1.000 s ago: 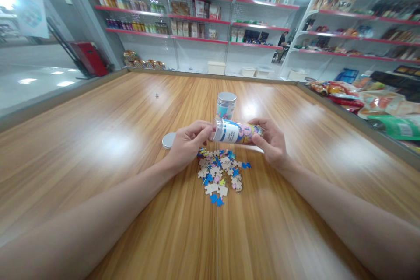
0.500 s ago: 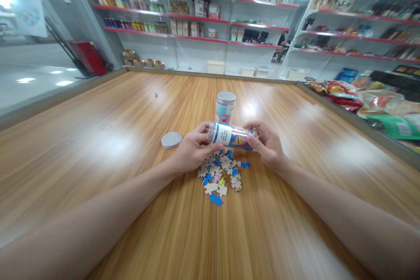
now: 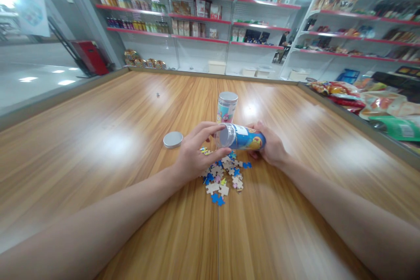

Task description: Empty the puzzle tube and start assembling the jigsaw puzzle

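Observation:
A colourful puzzle tube (image 3: 243, 137) lies on its side above the wooden table (image 3: 98, 148), its open mouth turned left. My right hand (image 3: 271, 148) grips its far end. My left hand (image 3: 197, 153) cups the mouth, thumb and forefinger spread round the rim. Under both hands lies a heap of loose puzzle pieces (image 3: 223, 177), blue, white and pink. A silver lid (image 3: 173, 139) rests flat to the left of my left hand. A second, capped tube (image 3: 226, 107) stands upright just behind.
Snack packets (image 3: 377, 105) lie piled along the table's right edge. Store shelves (image 3: 200, 13) with red trim line the back and right walls. A red trolley (image 3: 90, 57) leans at the back left. A tiny dark object (image 3: 157, 94) sits far left on the table.
The tube has turned in my hands: its white label rolled away and a blue side now faces up. My left hand shifted from the tube's side to its open mouth.

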